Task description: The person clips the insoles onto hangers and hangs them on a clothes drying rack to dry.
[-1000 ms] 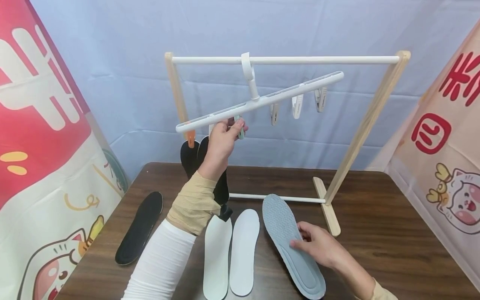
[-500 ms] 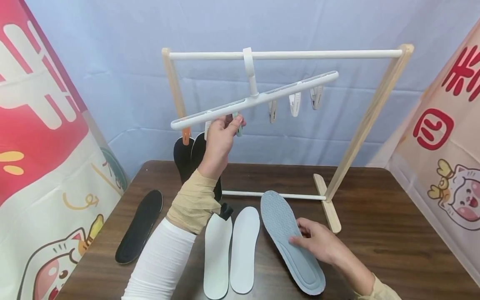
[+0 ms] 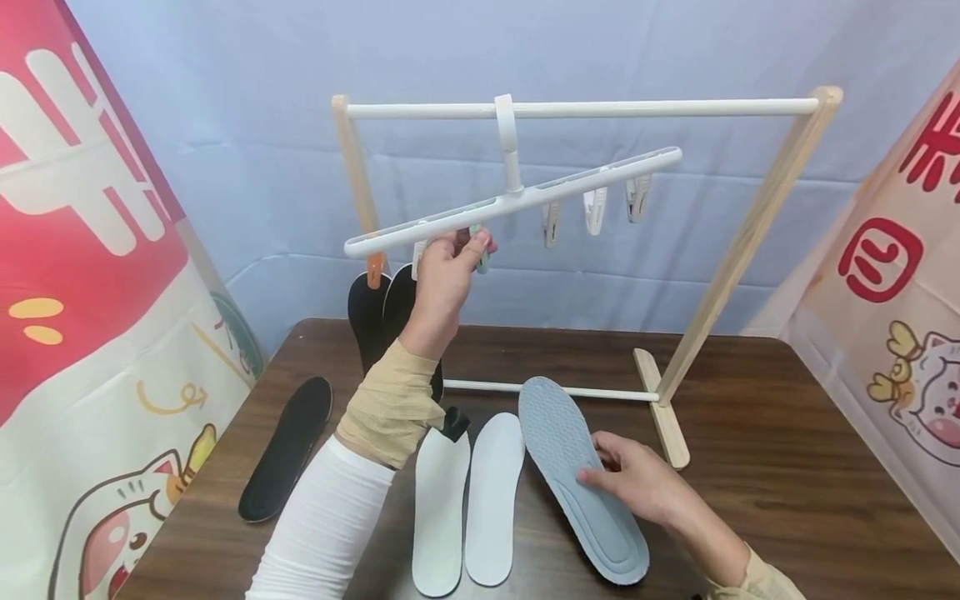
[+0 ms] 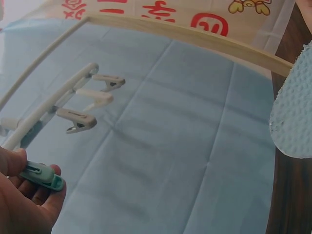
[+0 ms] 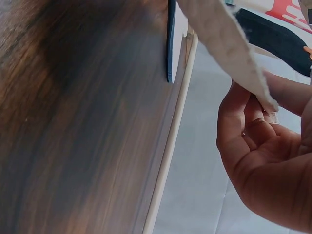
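Grey-blue, dimpled, foam-like insole [image 3: 557,446]: tilted above brown wood-grain surface [image 3: 787,475], edge pinched by right hand [image 3: 641,483]. Probably light, bendy, grippy; best held mid-edge, far end free. Left hand [image 3: 441,285] pinches mint-green plastic clip [image 4: 44,175] under white bar hanger [image 3: 442,222].

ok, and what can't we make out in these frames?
- Head view: lower ends of the two hanging black insoles, hidden by the left arm.
- Head view: left foot of the rack, behind that arm and those insoles.
- Left wrist view: one end of the green clip, under the thumb of the left hand.
- Left and right wrist views: full grey insole, cut off by the right and top edges respectively.
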Demonstrator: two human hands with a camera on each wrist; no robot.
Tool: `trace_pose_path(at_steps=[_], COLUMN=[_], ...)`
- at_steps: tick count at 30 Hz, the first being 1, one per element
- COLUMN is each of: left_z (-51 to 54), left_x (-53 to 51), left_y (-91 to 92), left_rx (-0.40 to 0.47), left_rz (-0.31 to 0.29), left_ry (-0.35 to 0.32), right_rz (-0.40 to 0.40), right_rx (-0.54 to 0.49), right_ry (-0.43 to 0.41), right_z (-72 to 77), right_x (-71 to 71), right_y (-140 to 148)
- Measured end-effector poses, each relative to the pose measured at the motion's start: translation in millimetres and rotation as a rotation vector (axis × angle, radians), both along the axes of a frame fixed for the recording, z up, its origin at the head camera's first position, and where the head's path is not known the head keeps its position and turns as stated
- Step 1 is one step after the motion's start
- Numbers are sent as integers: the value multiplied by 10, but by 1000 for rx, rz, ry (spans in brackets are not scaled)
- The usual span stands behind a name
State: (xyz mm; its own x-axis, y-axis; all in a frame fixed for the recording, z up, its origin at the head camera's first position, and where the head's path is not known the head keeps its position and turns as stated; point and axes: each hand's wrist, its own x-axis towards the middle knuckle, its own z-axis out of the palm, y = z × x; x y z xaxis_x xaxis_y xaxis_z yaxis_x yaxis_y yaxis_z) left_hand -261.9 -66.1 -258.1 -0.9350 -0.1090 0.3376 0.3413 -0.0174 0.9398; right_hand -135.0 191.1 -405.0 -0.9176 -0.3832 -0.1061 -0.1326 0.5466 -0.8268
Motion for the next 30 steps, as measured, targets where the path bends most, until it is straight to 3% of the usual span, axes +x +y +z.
trace_pose_path(at_steps=[10,30], left_z=[7,13], left_x=[0,35], left_y=[2,-1], left_rx=[2,36], left_rz=[-6,-19], left_ry=[29,3], right_rz=[8,15], right_rx=[-16,-40], right_ry=[5,31], right_z=[47,119], right_x=[-13,-63], right_y=[-19,-109])
